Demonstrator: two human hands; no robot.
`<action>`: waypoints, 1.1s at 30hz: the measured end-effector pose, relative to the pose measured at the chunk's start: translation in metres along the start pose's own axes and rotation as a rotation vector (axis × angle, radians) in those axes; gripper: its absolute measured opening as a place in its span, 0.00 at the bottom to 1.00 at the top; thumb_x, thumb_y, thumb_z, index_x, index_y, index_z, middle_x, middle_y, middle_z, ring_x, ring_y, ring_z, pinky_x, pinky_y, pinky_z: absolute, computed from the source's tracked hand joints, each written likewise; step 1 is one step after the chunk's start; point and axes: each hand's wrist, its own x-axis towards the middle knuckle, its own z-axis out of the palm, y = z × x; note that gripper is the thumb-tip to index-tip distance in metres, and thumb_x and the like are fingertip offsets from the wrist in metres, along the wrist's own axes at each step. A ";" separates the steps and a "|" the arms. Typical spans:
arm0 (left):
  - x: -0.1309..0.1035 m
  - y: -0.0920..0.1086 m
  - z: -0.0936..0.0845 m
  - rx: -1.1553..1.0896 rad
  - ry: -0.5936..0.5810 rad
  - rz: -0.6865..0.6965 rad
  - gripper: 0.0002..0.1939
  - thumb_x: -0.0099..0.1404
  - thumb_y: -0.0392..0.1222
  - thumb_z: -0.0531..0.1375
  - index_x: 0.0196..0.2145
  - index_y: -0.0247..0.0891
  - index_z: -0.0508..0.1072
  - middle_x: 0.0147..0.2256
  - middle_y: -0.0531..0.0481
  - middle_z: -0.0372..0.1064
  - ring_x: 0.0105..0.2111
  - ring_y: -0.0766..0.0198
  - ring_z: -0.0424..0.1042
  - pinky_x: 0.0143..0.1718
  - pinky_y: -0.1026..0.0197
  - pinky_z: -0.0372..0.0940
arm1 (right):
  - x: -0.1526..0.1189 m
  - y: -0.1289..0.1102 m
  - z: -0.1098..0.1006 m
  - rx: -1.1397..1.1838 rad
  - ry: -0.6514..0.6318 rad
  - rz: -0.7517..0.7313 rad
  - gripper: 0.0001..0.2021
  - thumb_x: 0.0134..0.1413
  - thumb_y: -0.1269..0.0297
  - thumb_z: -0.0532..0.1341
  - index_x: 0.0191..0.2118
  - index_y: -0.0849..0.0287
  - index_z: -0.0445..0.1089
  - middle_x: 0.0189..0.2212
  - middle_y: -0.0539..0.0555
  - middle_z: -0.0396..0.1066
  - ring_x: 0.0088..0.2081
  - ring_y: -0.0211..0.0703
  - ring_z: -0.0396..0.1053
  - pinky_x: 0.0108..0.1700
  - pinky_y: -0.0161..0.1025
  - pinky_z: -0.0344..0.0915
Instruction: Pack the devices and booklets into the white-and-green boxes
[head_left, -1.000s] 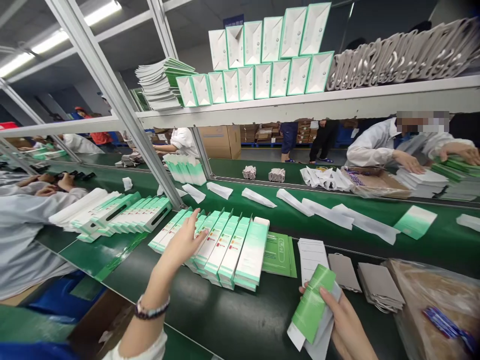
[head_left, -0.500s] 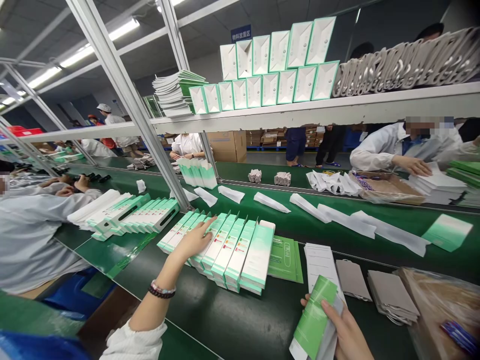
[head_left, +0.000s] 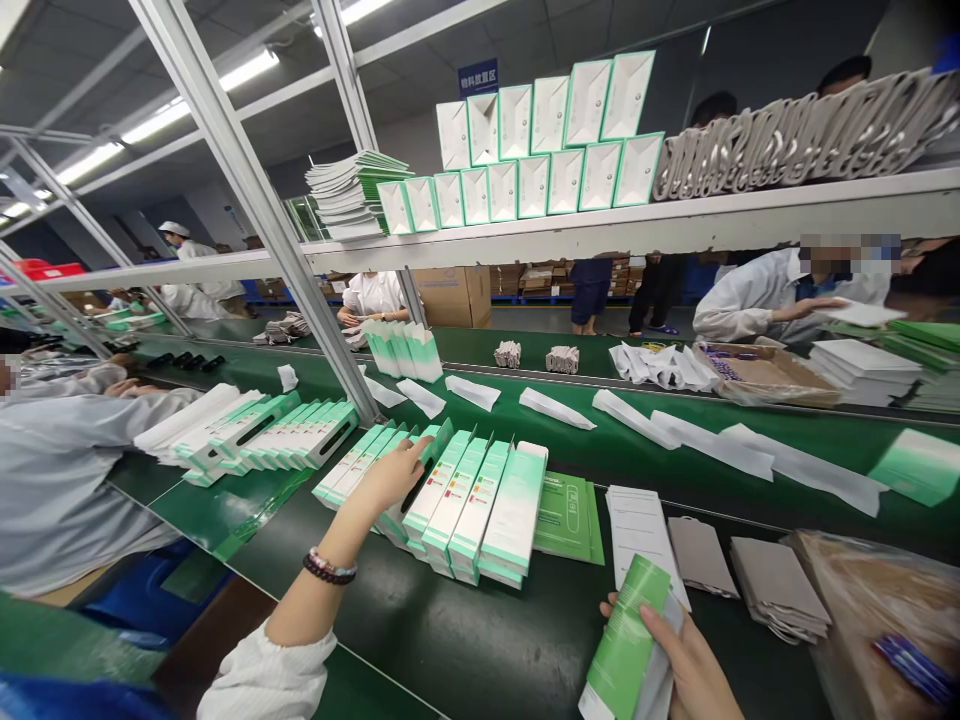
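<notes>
Your right hand (head_left: 686, 655) holds a green leaflet (head_left: 628, 632) with pale paper (head_left: 658, 672), right of the cartons (head_left: 469, 505); your left hand (head_left: 391, 478) touches that row (whether it pinches one, I cannot tell). The leaflet seems already folded, but is outside the cartons, and several flaps (head_left: 444, 436) stand open.

I see the left hand (head_left: 390, 480) touching a row of white-and-green cartons (head_left: 480, 500) and the right hand (head_left: 686, 665) gripping a green leaflet (head_left: 631, 625).

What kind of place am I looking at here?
Likely a factory packing line: a row of green-and-white cartons, white packets along what looks like a conveyor, and a white-sleeved co-worker working opposite.
</notes>
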 end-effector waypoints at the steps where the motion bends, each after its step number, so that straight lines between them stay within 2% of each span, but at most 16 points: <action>1: 0.002 0.000 0.000 -0.001 0.013 -0.013 0.28 0.67 0.41 0.47 0.64 0.43 0.57 0.52 0.36 0.67 0.36 0.50 0.73 0.40 0.51 0.65 | 0.000 0.000 0.000 0.002 0.003 -0.002 0.55 0.37 0.50 0.75 0.67 0.60 0.48 0.41 0.62 0.79 0.48 0.65 0.74 0.38 0.48 0.76; 5: -0.010 0.001 -0.021 -0.046 0.144 -0.044 0.28 0.68 0.40 0.47 0.65 0.37 0.55 0.55 0.32 0.65 0.49 0.42 0.70 0.48 0.46 0.64 | 0.000 -0.007 -0.006 0.043 0.046 0.008 0.52 0.35 0.49 0.75 0.65 0.60 0.52 0.41 0.63 0.79 0.46 0.67 0.75 0.37 0.51 0.75; 8: -0.052 0.020 -0.038 -0.241 0.325 -0.001 0.28 0.72 0.47 0.42 0.67 0.39 0.45 0.62 0.38 0.59 0.58 0.47 0.64 0.55 0.50 0.62 | -0.009 -0.020 -0.008 0.092 0.081 -0.009 0.47 0.33 0.50 0.76 0.59 0.61 0.60 0.41 0.65 0.78 0.42 0.66 0.76 0.37 0.52 0.75; 9: -0.069 0.031 -0.036 -0.523 0.385 0.056 0.29 0.72 0.50 0.44 0.67 0.41 0.46 0.60 0.41 0.62 0.57 0.48 0.66 0.54 0.51 0.64 | -0.015 -0.025 -0.007 0.108 0.089 -0.021 0.44 0.31 0.50 0.76 0.57 0.60 0.62 0.40 0.65 0.78 0.41 0.66 0.76 0.37 0.52 0.75; 10: -0.087 0.046 -0.028 -0.817 0.376 0.087 0.31 0.72 0.53 0.47 0.67 0.42 0.46 0.58 0.42 0.65 0.54 0.47 0.69 0.51 0.51 0.66 | -0.023 -0.030 -0.004 0.125 0.080 -0.038 0.42 0.31 0.50 0.76 0.54 0.59 0.65 0.40 0.65 0.78 0.40 0.65 0.76 0.37 0.53 0.75; 11: -0.102 0.062 -0.015 -1.050 0.340 0.084 0.33 0.70 0.55 0.50 0.67 0.42 0.48 0.54 0.42 0.70 0.51 0.47 0.71 0.49 0.50 0.68 | -0.031 -0.033 0.000 0.143 0.048 -0.063 0.39 0.31 0.50 0.76 0.52 0.57 0.67 0.39 0.64 0.78 0.38 0.64 0.76 0.37 0.53 0.74; 13: -0.126 0.097 0.023 -1.351 0.047 0.101 0.32 0.68 0.54 0.56 0.65 0.42 0.56 0.51 0.42 0.72 0.51 0.48 0.71 0.54 0.51 0.65 | -0.047 -0.039 0.012 0.148 -0.081 -0.115 0.33 0.33 0.49 0.75 0.48 0.55 0.70 0.37 0.62 0.78 0.35 0.60 0.76 0.36 0.52 0.74; 15: -0.137 0.127 0.064 -1.531 -0.355 0.171 0.30 0.67 0.54 0.58 0.63 0.45 0.61 0.51 0.43 0.73 0.49 0.50 0.72 0.54 0.49 0.64 | -0.059 -0.042 0.024 0.107 -0.251 -0.158 0.27 0.37 0.48 0.73 0.45 0.54 0.73 0.34 0.60 0.77 0.33 0.56 0.75 0.34 0.49 0.73; 17: -0.137 0.147 0.093 -1.661 -0.541 0.177 0.28 0.66 0.55 0.58 0.61 0.45 0.64 0.50 0.43 0.73 0.47 0.50 0.73 0.54 0.47 0.63 | -0.064 -0.042 0.034 0.055 -0.379 -0.203 0.22 0.41 0.49 0.72 0.43 0.54 0.74 0.33 0.58 0.76 0.33 0.52 0.75 0.35 0.46 0.73; 18: -0.135 0.153 0.100 -1.702 -0.604 0.194 0.28 0.66 0.57 0.58 0.60 0.44 0.66 0.51 0.43 0.72 0.49 0.49 0.72 0.55 0.46 0.61 | -0.063 -0.042 0.036 0.034 -0.425 -0.227 0.21 0.43 0.50 0.71 0.43 0.53 0.74 0.34 0.57 0.76 0.34 0.51 0.75 0.36 0.45 0.73; 20: -0.129 0.160 0.102 -1.772 -0.677 0.266 0.32 0.64 0.62 0.57 0.60 0.42 0.66 0.55 0.41 0.69 0.55 0.45 0.68 0.58 0.43 0.58 | -0.059 -0.041 0.037 -0.005 -0.487 -0.270 0.19 0.47 0.51 0.70 0.44 0.53 0.73 0.37 0.57 0.76 0.37 0.51 0.74 0.38 0.45 0.73; 22: -0.124 0.164 0.095 -1.803 -0.741 0.362 0.40 0.58 0.65 0.62 0.62 0.41 0.63 0.58 0.39 0.65 0.59 0.41 0.63 0.60 0.42 0.56 | -0.053 -0.041 0.034 -0.064 -0.506 -0.278 0.18 0.50 0.54 0.69 0.46 0.53 0.73 0.40 0.57 0.76 0.40 0.52 0.75 0.42 0.46 0.73; 25: -0.121 0.167 0.092 -1.744 -0.749 0.396 0.45 0.51 0.53 0.72 0.63 0.42 0.59 0.58 0.39 0.64 0.60 0.40 0.61 0.59 0.42 0.56 | -0.045 -0.050 0.024 -0.122 -0.516 -0.303 0.16 0.53 0.57 0.68 0.47 0.53 0.72 0.43 0.58 0.76 0.44 0.53 0.75 0.46 0.48 0.73; 29: -0.123 0.169 0.107 -1.581 -0.690 0.427 0.47 0.52 0.48 0.72 0.64 0.42 0.54 0.61 0.37 0.58 0.61 0.38 0.59 0.59 0.39 0.54 | -0.038 -0.091 0.015 -0.107 -0.509 -0.477 0.15 0.55 0.56 0.65 0.47 0.55 0.73 0.42 0.59 0.77 0.41 0.54 0.76 0.40 0.50 0.76; 31: -0.125 0.170 0.113 -1.512 -0.723 0.481 0.50 0.51 0.48 0.71 0.65 0.42 0.52 0.61 0.37 0.58 0.60 0.38 0.60 0.59 0.39 0.54 | -0.034 -0.113 0.018 -0.131 -0.471 -0.561 0.15 0.57 0.56 0.63 0.48 0.56 0.73 0.42 0.60 0.77 0.41 0.54 0.77 0.39 0.49 0.77; 33: -0.127 0.173 0.115 -1.513 -0.773 0.545 0.50 0.52 0.49 0.70 0.66 0.43 0.50 0.61 0.37 0.58 0.59 0.39 0.61 0.58 0.40 0.56 | -0.032 -0.127 0.025 -0.202 -0.484 -0.559 0.14 0.57 0.59 0.64 0.47 0.57 0.72 0.43 0.60 0.77 0.42 0.53 0.77 0.40 0.49 0.77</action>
